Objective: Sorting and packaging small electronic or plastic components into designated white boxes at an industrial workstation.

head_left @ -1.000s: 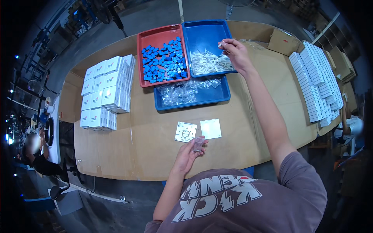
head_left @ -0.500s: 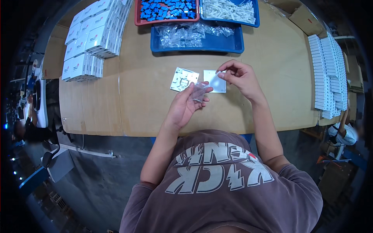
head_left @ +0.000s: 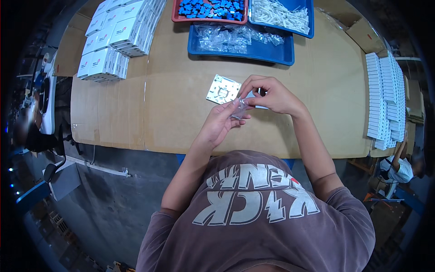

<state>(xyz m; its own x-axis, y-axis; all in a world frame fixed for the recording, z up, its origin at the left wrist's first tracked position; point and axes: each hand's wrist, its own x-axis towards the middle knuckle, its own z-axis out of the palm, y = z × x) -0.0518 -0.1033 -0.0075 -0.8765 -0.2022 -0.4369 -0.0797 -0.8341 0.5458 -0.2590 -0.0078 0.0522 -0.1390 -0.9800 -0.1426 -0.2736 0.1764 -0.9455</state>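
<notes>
Two hands meet in front of my chest over the cardboard-covered counter point(head_left: 181, 124). My left hand point(head_left: 219, 120) pinches a small clear plastic bag point(head_left: 239, 111) between thumb and fingers, off the surface. My right hand point(head_left: 274, 97) comes to its top edge with thumb and forefinger nearly closed, the other fingers curled; whether anything sits between those tips I cannot tell.

The film looks thin and slick. If I pinch too lightly, I think it could slide out; if I tug unevenly, it could split. Any small piece hidden in my right fingertips could miss the mouth and drop, since the film clings to itself.

Just beyond, a plain white square point(head_left: 262, 107) lies mostly under my right hand, so a dipped knuckle could nudge it. A patterned white square point(head_left: 223, 89) lies to its left, near my left thumb, open to the same knock.

Farther out, a blue tray point(head_left: 277, 53) carries loose clear packets point(head_left: 226, 38). Behind it stand a red tray of blue pieces point(head_left: 213, 10) and another blue tray of slender white pieces point(head_left: 281, 16); a careless reach there could mix them.
</notes>
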